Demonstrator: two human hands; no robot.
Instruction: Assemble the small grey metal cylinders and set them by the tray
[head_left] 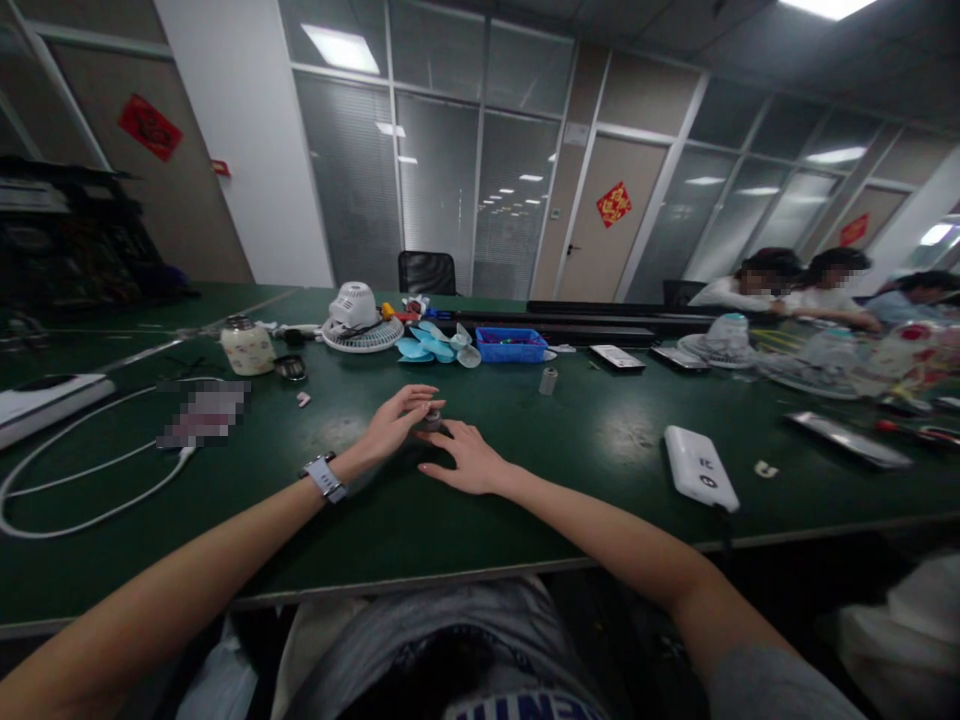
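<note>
A small grey metal cylinder [433, 420] is between my two hands, low over the green table and partly covered by fingers. My left hand [394, 420], with a watch on its wrist, is open, its fingers stretched past the cylinder and its thumb over the top. From the other side my right hand [469, 460] reaches in, open with fingers spread and fingertips close to the cylinder's lower end. Whether either hand presses on it is hard to see. A similar grey cylinder [548, 380] stands upright farther right.
Behind are a white fan part [356, 315], light-blue fan blades [435, 345] and a blue basket [511, 346]. A patterned bottle [247, 347] and a cabled phone [206, 412] lie left. At right are a white power bank [700, 470] and several people at the table.
</note>
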